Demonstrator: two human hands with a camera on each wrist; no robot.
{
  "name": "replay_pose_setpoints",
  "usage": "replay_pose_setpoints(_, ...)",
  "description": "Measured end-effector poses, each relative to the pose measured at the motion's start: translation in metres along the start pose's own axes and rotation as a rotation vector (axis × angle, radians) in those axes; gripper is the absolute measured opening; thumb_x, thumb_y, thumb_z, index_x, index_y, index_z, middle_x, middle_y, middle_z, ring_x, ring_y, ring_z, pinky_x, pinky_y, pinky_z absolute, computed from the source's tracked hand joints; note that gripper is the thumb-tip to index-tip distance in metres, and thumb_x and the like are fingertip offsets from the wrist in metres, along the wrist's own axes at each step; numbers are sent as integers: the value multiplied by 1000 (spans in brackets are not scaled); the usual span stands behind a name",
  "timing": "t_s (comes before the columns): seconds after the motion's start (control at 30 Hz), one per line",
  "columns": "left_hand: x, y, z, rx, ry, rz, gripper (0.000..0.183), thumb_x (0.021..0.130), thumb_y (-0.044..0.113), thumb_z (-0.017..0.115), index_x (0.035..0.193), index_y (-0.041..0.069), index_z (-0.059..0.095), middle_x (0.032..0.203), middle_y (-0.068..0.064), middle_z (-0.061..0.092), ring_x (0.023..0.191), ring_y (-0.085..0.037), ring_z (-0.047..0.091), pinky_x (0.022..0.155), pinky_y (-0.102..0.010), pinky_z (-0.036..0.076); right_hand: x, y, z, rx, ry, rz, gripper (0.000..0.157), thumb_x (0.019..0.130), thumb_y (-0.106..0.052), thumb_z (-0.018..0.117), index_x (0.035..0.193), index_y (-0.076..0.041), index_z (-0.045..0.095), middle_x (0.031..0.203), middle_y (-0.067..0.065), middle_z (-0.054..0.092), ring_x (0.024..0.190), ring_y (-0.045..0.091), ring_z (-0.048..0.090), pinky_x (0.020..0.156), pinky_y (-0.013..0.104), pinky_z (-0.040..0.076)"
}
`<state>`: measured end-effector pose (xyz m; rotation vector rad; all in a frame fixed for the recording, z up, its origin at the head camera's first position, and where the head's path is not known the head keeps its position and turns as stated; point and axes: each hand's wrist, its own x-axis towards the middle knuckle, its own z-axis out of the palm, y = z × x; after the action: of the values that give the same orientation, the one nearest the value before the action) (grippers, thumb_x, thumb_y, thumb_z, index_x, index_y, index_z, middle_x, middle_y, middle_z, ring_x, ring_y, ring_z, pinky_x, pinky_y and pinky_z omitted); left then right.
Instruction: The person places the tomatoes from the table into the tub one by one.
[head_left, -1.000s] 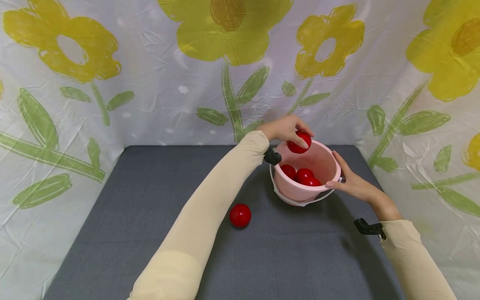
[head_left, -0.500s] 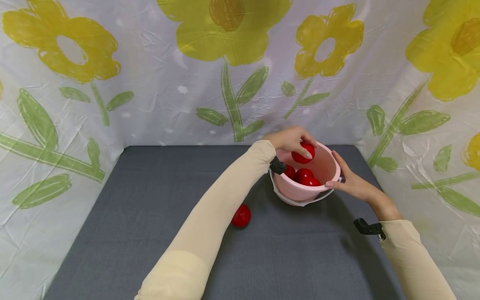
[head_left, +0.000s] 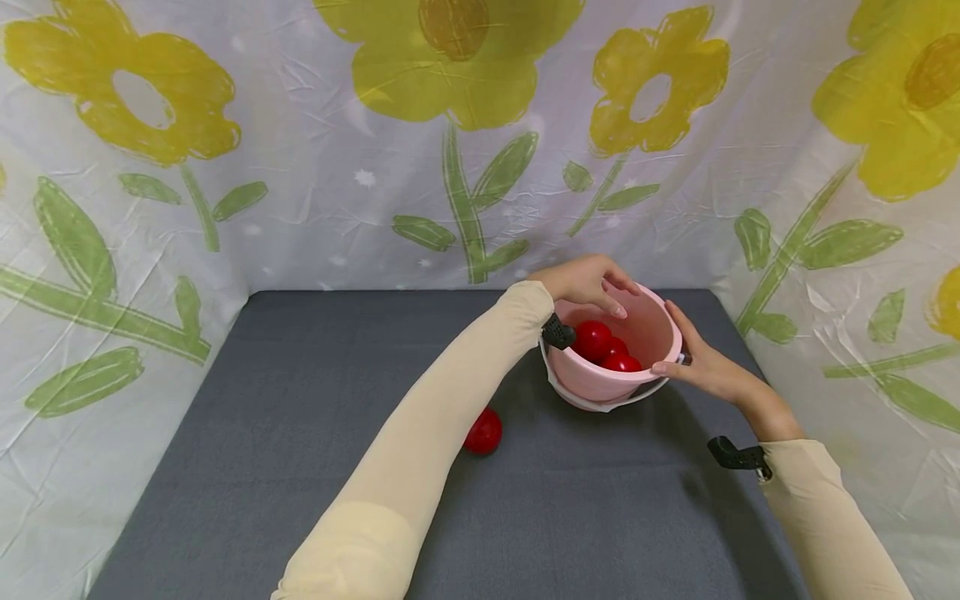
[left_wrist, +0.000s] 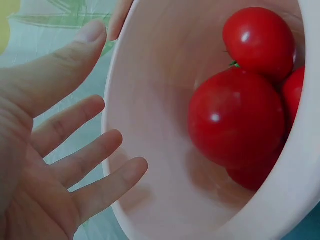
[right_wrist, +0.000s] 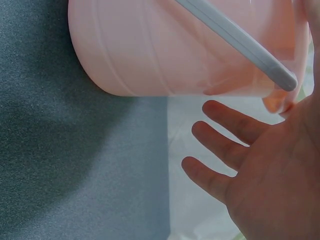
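Note:
My left hand (head_left: 583, 282) is over the far left rim of a pink bucket (head_left: 592, 383), fingers spread with nothing between them. Several red tomatoes (left_wrist: 237, 117) lie piled inside against one wall; a bit of green stem shows on one in the left wrist view. On the bucket's right side my right hand (head_left: 701, 358) holds the rim between thumb and index finger. Its other fingers (right_wrist: 217, 142) stick out straight, apart from the bucket, in the right wrist view. Another tomato (head_left: 484, 432) lies on the table, partly hidden by my left sleeve.
A grey cloth (head_left: 315, 375) covers the table. The bucket's pale handle (right_wrist: 240, 45) hangs down around its near side. Walls of white sheeting (head_left: 322, 192) with yellow flowers enclose the table at the back and sides.
My left hand lowered a tomato into the bucket and let go of it; that tomato now rests on the others. The right hand stayed at the rim.

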<state>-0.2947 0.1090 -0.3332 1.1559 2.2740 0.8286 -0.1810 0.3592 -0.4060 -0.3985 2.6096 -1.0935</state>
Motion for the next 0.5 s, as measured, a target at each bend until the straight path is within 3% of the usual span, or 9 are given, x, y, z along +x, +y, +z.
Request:
replay_pose_setpoints(0.27, -5, -1, -3, -23, -17, -23, 47, 89, 20, 73, 135, 14, 63, 142, -6, 60, 136, -26, 50, 106, -30, 50, 0, 0, 0, 3, 2, 7, 109, 91, -29, 67, 158, -20, -18, 163, 23, 4, 135, 43, 35, 88, 15, 45)
replay_pose_setpoints(0.4, -13, -5, -9, -26, 4, 36, 46, 89, 16, 74, 133, 9, 64, 139, -9, 62, 134, -27, 53, 109, -34, 48, 0, 0, 0, -1, 5, 9, 109, 90, -29, 68, 158, -21, -18, 163, 22, 4, 135, 42, 35, 91, 23, 47)
replay_pose_setpoints(0.5, -24, -8, -16, -23, 28, 72, 45, 89, 14, 73, 132, 7, 64, 137, -11, 63, 133, -29, 54, 111, -37, 46, 0, -1, 0, 5, 9, 3, 109, 90, -28, 68, 158, -21, -17, 164, 22, 4, 134, 42, 35, 90, 22, 47)
